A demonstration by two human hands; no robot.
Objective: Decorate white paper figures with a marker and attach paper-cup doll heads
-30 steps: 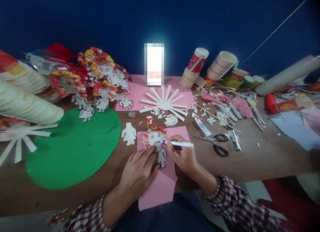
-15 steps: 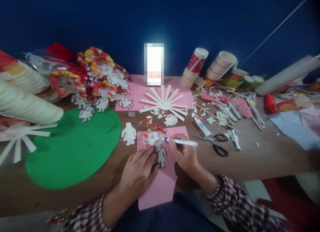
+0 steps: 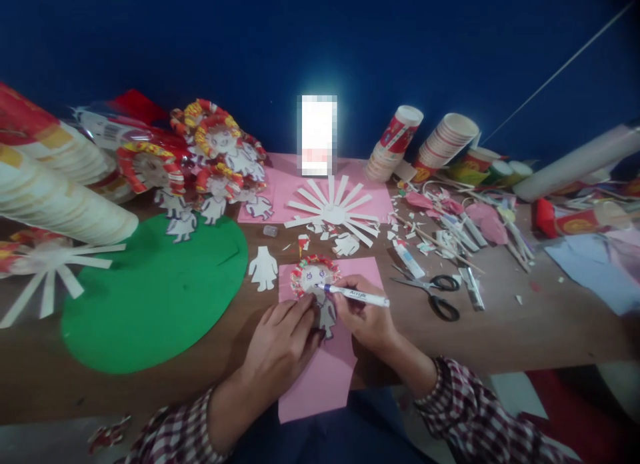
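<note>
A small paper doll [image 3: 314,277] with a red and yellow curly rim round its face lies on a pink sheet [image 3: 325,364] at the table's near edge. My left hand [image 3: 280,347] rests on the doll's body, fingers flat and pressing it down. My right hand [image 3: 364,317] pinches a white marker [image 3: 356,294] whose tip touches the doll's face near its lower right.
A green paper disc [image 3: 150,297] lies to the left, with finished dolls [image 3: 210,157] and stacked paper cups [image 3: 55,184] behind it. Black-handled scissors [image 3: 435,294], a glue tube [image 3: 409,259], scraps and more cups [image 3: 445,141] lie to the right. A white body cutout [image 3: 263,267] lies beside the pink sheet.
The marker tip has shifted slightly left across the doll's face. The view has drifted a little, so everything sits slightly right and lower. My left hand stays on the doll.
</note>
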